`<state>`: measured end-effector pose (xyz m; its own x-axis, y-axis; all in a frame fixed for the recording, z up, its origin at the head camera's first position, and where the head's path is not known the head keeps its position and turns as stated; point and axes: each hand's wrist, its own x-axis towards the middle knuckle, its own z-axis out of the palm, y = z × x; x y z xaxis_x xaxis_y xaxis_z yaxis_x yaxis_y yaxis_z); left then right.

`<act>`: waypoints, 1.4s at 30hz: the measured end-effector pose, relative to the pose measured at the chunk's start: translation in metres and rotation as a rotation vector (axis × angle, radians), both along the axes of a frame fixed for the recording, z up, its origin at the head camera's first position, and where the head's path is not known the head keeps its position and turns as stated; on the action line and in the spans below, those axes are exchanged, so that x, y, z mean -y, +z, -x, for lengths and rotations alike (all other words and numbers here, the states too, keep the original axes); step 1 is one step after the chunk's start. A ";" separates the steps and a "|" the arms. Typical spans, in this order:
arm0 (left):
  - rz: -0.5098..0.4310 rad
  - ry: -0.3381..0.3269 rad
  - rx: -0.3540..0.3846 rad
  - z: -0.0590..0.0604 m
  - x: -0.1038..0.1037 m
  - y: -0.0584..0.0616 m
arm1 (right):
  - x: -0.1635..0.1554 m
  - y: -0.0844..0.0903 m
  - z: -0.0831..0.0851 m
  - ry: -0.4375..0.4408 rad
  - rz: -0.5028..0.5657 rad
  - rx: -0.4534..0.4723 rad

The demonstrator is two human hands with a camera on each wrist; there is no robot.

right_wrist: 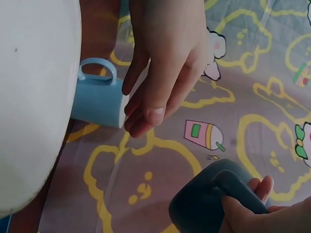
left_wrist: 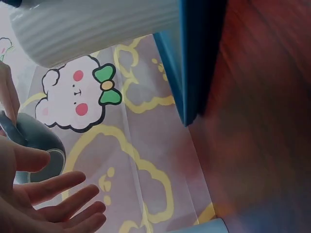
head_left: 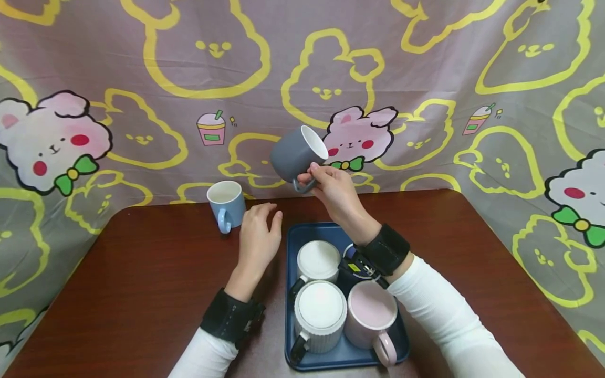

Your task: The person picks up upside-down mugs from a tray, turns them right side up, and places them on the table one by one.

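My right hand point(head_left: 326, 181) holds a dark grey mug point(head_left: 296, 155) by its handle, lifted above the table's far side and tilted with its white inside facing right. The right wrist view shows the grey mug point(right_wrist: 209, 204) with my fingers point(right_wrist: 243, 213) curled round the handle. My left hand point(head_left: 259, 231) hovers with straight, relaxed fingers and holds nothing, just right of a light blue mug point(head_left: 227, 205) standing upright on the table. The left wrist view shows my left hand's fingers point(left_wrist: 58, 204) spread, with the grey mug point(left_wrist: 34, 150) beyond them.
A blue tray point(head_left: 342, 352) in front of me carries two white ribbed mugs point(head_left: 319, 315) and a pink mug point(head_left: 371, 315). The dark wooden table point(head_left: 142, 294) backs onto a cartoon-printed cloth point(head_left: 425, 79).
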<state>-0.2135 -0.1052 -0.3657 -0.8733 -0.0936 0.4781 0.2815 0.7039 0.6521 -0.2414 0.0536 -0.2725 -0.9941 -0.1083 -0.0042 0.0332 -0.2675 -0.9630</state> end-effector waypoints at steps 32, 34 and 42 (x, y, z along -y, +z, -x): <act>0.129 0.036 -0.022 -0.010 0.015 -0.012 | 0.043 -0.016 0.033 0.012 -0.224 0.113; 0.139 0.035 -0.025 -0.011 0.015 -0.013 | 0.045 -0.016 0.034 0.007 -0.240 0.118; 0.167 0.026 -0.004 -0.015 0.022 -0.015 | 0.057 -0.019 0.043 -0.002 -0.286 0.135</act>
